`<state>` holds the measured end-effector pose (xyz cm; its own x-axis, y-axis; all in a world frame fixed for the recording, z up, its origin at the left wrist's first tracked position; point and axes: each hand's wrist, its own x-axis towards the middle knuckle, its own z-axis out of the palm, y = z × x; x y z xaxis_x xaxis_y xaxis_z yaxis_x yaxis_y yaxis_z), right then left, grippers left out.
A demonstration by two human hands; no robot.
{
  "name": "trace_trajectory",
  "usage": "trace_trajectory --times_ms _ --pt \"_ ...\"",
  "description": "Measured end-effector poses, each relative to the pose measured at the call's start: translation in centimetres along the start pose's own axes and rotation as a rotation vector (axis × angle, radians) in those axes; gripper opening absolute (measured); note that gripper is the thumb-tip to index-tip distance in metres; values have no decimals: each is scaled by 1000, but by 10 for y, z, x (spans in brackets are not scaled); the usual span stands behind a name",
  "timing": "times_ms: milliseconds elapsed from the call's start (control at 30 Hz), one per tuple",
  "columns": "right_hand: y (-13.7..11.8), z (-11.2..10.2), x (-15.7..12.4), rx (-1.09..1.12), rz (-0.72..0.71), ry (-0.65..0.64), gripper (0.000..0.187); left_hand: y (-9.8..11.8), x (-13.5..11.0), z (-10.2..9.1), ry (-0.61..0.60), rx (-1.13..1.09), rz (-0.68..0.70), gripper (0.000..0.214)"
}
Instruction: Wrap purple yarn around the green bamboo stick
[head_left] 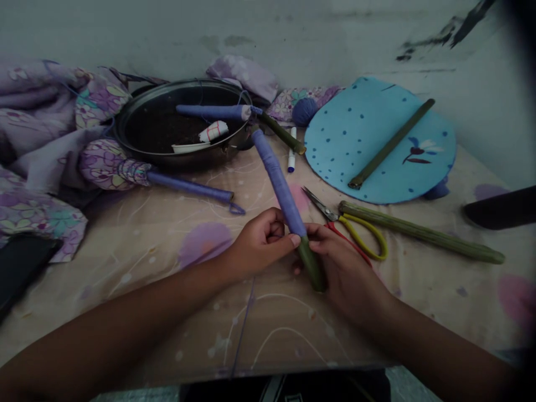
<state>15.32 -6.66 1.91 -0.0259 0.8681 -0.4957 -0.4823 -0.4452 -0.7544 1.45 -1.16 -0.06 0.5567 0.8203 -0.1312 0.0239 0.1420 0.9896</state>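
Note:
Between my hands is a green plant stalk [311, 262], tilted with its far end up to the left. Purple yarn [278, 184] is wound closely around most of it; the near end is bare green. My left hand [266, 237] pinches the stalk where the winding ends, thumb on top. My right hand [343, 262] grips the bare part from the other side. A loose strand of yarn [243, 329] runs from under my left hand down to the table's front edge. Scissors [362, 234] with yellow and red handles lie just beyond my right hand.
A dark pan [146, 134] holds a purple-wrapped stick. A cloth-headed wrapped stick [188, 186] lies before it. Right are a blue mat [335, 134] with a stalk [393, 142] on it, another stalk [422, 231], a marker [292, 151] and a yarn ball [304, 111].

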Motion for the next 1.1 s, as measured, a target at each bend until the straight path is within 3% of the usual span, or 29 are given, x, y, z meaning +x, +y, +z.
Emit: trace_trajectory --times_ms 167,300,500,733,933,1100 --pt "2 -1 1 -37 -31 19 26 -1 1 0 30 -4 9 30" --pt "2 1 1 22 34 30 28 0 1 0 -51 -103 -31 29" --pt "1 1 2 -52 8 63 26 -3 1 0 -123 -131 12 25" --pt "-1 0 3 9 59 20 23 0 -1 1 -98 47 14 24" --pt "-1 0 5 30 34 57 25 -2 1 1 -46 -98 -11 24" --pt "0 0 4 7 -19 7 28 0 2 1 -14 -88 -20 24"
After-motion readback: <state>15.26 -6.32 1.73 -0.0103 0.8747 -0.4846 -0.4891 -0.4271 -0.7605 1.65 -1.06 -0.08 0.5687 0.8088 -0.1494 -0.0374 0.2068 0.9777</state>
